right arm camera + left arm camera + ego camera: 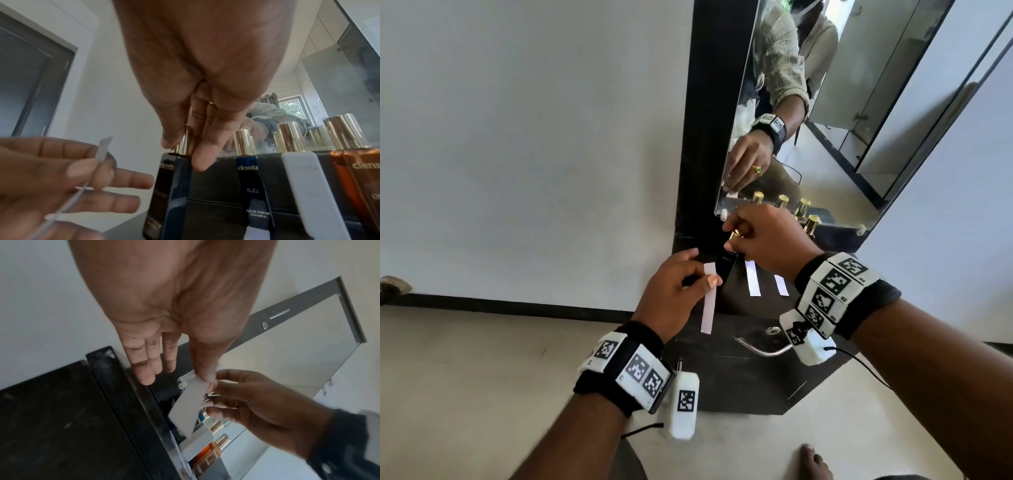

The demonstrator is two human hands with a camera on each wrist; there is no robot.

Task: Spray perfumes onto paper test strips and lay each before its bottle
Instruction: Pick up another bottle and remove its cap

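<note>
1. From the head view, the left hand point(671, 291) pinches a paper test strip point(709, 301) between thumb and forefinger, its free end hanging toward 6 o'clock over the front of the black bench point(743, 349). The right hand point(767, 240), at 1 o'clock of the left, curls round the gold top of the dark bottle point(726, 263) at the left end of the row. Two sprayed-looking strips point(752, 277) lie on the bench before other bottles. My worry: the held strip sits at 7 o'clock of the nozzle and off to the side, so a spray may miss it and hit the mirror point(825, 120) or the wall.

2. In the left wrist view, the thumb and forefinger point(205, 369) nip only the strip's top end; the other fingers are straight and spare. So light a pinch may let the strip flutter or slip under the spray.

3. In the right wrist view, the right hand's fingers point(205, 146) close on the gold cap point(183, 142); I cannot tell whether it is off. The tall narrow bottle may tip toward the blue bottle point(252, 186) at 3 o'clock, toppling the white point(302, 178) and amber ones point(357, 178).
</note>
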